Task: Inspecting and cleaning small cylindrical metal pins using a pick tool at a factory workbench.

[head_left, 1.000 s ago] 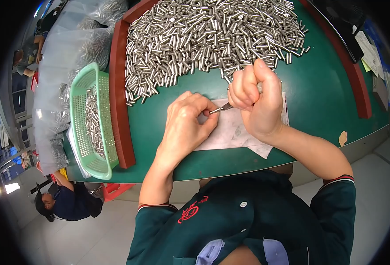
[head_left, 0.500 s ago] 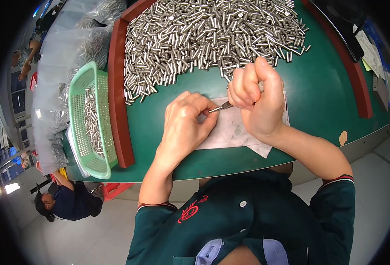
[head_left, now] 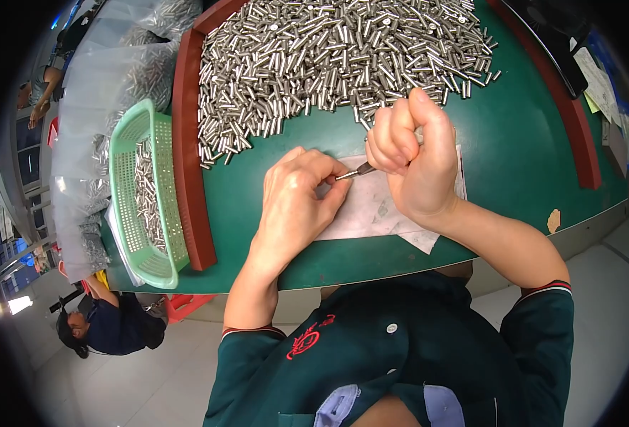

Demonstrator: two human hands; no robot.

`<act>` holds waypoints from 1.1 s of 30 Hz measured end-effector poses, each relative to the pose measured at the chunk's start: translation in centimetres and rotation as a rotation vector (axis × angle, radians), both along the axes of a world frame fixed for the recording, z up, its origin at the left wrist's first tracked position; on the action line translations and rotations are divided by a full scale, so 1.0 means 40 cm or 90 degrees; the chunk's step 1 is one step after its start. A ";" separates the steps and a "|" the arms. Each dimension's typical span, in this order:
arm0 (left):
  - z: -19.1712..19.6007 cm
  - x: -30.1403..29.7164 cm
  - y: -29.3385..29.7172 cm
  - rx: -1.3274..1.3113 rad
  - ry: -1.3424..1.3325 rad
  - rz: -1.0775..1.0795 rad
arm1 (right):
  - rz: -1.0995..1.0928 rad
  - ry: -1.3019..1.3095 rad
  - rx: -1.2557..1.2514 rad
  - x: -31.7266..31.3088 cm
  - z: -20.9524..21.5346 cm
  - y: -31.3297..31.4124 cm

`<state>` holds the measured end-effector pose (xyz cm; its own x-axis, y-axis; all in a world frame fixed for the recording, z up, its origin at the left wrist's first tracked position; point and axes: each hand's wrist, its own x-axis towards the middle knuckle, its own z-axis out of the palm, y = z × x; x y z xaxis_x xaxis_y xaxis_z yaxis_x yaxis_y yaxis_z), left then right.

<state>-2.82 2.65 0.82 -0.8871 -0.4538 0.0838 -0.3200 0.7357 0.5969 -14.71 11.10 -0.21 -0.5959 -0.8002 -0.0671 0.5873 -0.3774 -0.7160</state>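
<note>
My left hand (head_left: pixel 296 191) is closed in a pinch, thumb against forefinger, above a pale paper sheet (head_left: pixel 371 213). Whatever its fingertips grip is too small and hidden to name. A thin tool with a dark shaft (head_left: pixel 365 169) and a silvery tip runs from my right hand (head_left: pixel 414 160) to those fingertips. The right hand is wrapped round it in a fist, thumb side up, hiding its other end. Beyond both hands spreads a large heap of short metal pins (head_left: pixel 343 60).
Red-brown rails (head_left: pixel 188 156) border the green tabletop (head_left: pixel 514 156) on both sides. Outside the left rail sits a green plastic basket (head_left: pixel 161 267) with metal pins inside. Clear bags (head_left: pixel 150 71) of pins lie farther left. Another person (head_left: pixel 118 324) is at the lower left.
</note>
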 end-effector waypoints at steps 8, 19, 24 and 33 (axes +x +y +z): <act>0.001 -0.005 0.004 -0.012 -0.001 -0.006 | -0.023 0.098 -0.007 0.024 0.002 0.001; 0.016 -0.013 0.010 -0.070 -0.006 -0.066 | -0.069 0.336 -0.015 0.045 -0.006 0.009; 0.025 -0.004 0.004 -0.071 0.002 -0.057 | -0.038 0.273 -0.018 0.042 0.006 0.013; -0.009 0.003 -0.037 0.900 0.142 0.040 | 0.010 0.138 -0.027 0.024 0.012 0.007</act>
<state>-2.69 1.18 0.46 -0.8916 -0.3094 -0.3306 -0.1325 -0.5200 0.8438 -13.73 11.37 0.28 -0.5807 -0.8085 0.0959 0.4271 -0.4027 -0.8096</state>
